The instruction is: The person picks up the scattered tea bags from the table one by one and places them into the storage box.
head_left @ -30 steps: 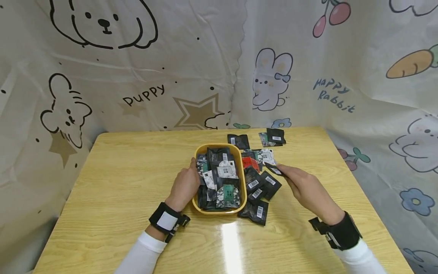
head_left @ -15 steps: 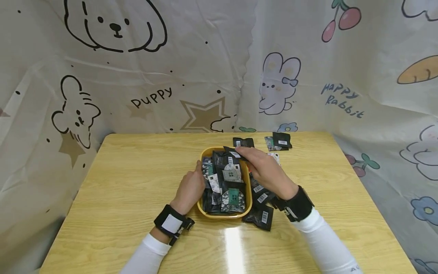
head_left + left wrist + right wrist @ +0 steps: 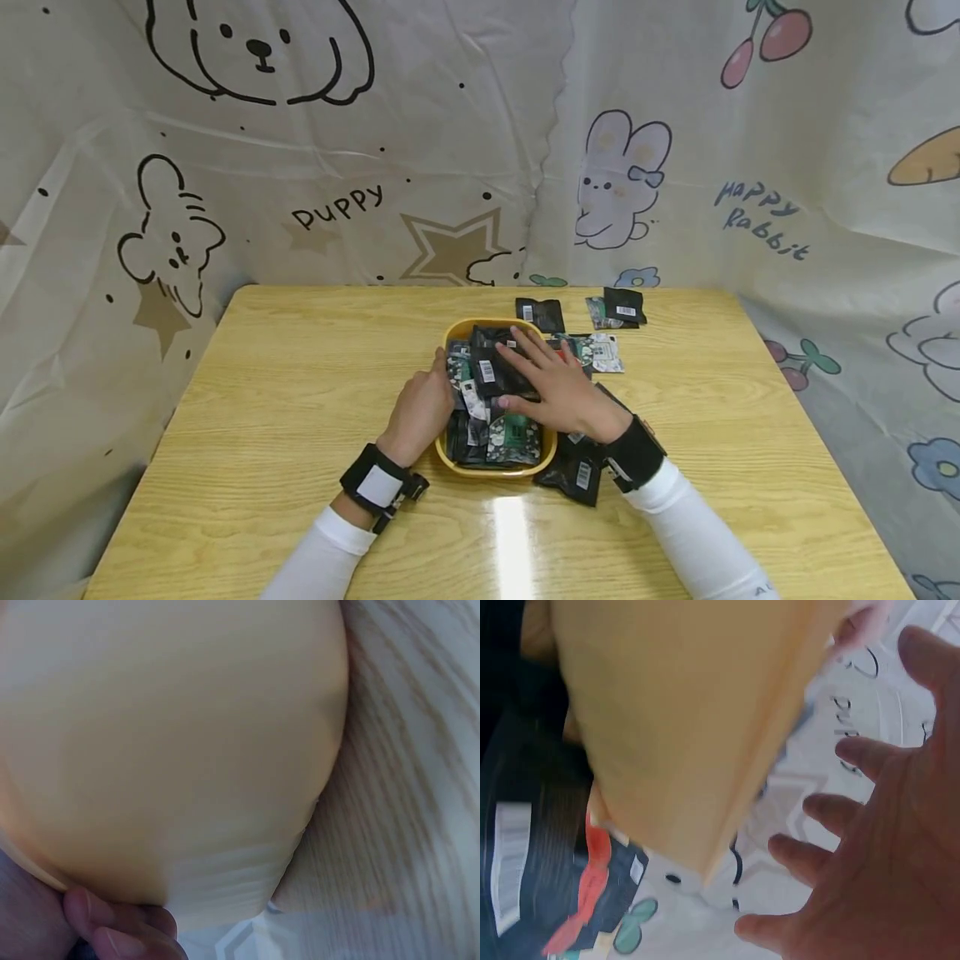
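Note:
A yellow plastic basket (image 3: 495,473) full of small sachets stands mid-table. My left hand (image 3: 417,417) grips its left rim; in the left wrist view the fingertips (image 3: 124,941) lie against the outer wall (image 3: 180,772). Over the basket's right side my right hand (image 3: 562,392) is spread, fingers straight, above a black sachet (image 3: 491,367) with a white barcode label. The right wrist view has the same fingers (image 3: 832,814) apart from each other, with nothing between them. Whether they touch the sachet is hard to tell. A green-and-black patterned sachet (image 3: 514,437) lies at the basket's near end.
Right of the basket lie several loose sachets, among them a black one (image 3: 573,479) near the front and a white one (image 3: 606,352). Further back are a black sachet (image 3: 540,315) and a small overlapping pair (image 3: 624,307). A printed cloth (image 3: 450,125) hangs behind the table.
My right hand has carried a black sachet from the right of the basket into its far part and let go, spreading its fingers. My left hand has stayed on the rim.

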### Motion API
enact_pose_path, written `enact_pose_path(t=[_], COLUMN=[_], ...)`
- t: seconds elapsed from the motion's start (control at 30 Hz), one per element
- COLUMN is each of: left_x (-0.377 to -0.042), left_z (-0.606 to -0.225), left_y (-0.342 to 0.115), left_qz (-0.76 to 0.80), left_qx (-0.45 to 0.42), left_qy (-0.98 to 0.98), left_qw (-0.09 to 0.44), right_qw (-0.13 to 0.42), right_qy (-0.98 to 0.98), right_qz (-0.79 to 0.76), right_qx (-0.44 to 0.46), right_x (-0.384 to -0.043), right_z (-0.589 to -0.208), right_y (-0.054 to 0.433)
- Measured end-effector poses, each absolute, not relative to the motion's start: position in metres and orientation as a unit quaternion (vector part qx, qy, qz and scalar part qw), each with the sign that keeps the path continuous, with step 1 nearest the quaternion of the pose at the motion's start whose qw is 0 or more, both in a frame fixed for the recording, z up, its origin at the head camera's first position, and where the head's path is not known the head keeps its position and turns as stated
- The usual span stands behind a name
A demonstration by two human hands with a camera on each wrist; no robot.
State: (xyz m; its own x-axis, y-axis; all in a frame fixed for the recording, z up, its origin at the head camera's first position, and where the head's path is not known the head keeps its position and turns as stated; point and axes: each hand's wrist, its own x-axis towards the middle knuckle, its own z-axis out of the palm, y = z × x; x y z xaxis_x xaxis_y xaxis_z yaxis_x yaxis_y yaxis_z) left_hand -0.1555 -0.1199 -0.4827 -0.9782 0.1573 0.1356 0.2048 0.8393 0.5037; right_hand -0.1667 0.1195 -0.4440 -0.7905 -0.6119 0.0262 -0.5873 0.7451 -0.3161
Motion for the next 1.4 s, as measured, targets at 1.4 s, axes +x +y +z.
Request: enact_pose_path(t=[1.4], left_x=[-0.155], left_z=[-0.484], left_y=[-0.117], left_qz=[-0.25], left_qx=[-0.104], left_qy=[-0.96], left_qw=[0.063], right_qw=[-0.071], right_qy=[0.96], right_qz=[-0.119], right_qx=[-0.242], right_x=[-0.111], right_z=[-0.459], right_y=[0.25])
